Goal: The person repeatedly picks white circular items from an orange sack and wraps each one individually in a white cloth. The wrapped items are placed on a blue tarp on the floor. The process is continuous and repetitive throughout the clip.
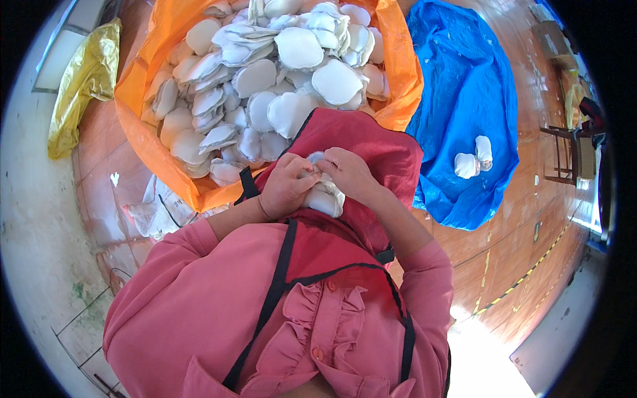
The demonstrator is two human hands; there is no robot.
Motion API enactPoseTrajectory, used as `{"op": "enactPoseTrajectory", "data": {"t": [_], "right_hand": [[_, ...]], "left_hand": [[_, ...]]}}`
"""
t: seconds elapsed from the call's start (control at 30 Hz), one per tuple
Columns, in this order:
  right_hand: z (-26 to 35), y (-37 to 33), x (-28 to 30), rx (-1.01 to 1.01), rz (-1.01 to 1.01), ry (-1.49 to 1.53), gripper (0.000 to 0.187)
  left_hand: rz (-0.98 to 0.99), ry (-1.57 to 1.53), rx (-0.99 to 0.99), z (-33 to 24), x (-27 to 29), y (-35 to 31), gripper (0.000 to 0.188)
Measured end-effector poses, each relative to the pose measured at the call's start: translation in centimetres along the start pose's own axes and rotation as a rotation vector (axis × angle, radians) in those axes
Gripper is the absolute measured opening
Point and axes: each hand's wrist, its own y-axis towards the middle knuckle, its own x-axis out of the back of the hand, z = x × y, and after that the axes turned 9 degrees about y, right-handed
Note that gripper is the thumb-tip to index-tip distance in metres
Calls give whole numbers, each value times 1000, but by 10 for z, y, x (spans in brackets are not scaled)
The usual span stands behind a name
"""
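Over my lap, both my hands work on one soft white padded piece (324,201). Its white end hangs below the fingers, and a small greyish-blue part shows between them. My left hand (286,186) grips it from the left with bent fingers. From the right, the fingers of my right hand (350,174) pinch its upper part. What the fingertips press on is partly hidden. Under the hands lies a dark red apron (391,142). Just beyond, an orange sack (141,99) stands wide, heaped with flat rounded white padded pieces (298,48).
A blue sheet or bag (458,86) spreads on the floor at the right, with two bunched white pieces (467,165) on it. A yellow bag (87,83) rests by the left wall. A white printed sack (159,209) lies beside the orange one. A chair (563,152) stands far right.
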Motion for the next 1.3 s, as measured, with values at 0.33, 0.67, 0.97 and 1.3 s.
{"op": "enactPoseTrajectory", "data": {"t": [0.33,0.67,0.97,1.3], "right_hand": [[-25,9,-20,-181,-122,536,29],[-21,-6,-14,-328,-86,806,26],[-18,-14,26,-288,256,482,20],[-29,-19,8,-154,161,517,27]], "left_hand": [[-18,-3,7,3,1,-3,31],[-14,4,-23,3,5,-1,32],[3,-7,-6,5,2,-2,29],[9,-62,61,3,3,-1,29]]}}
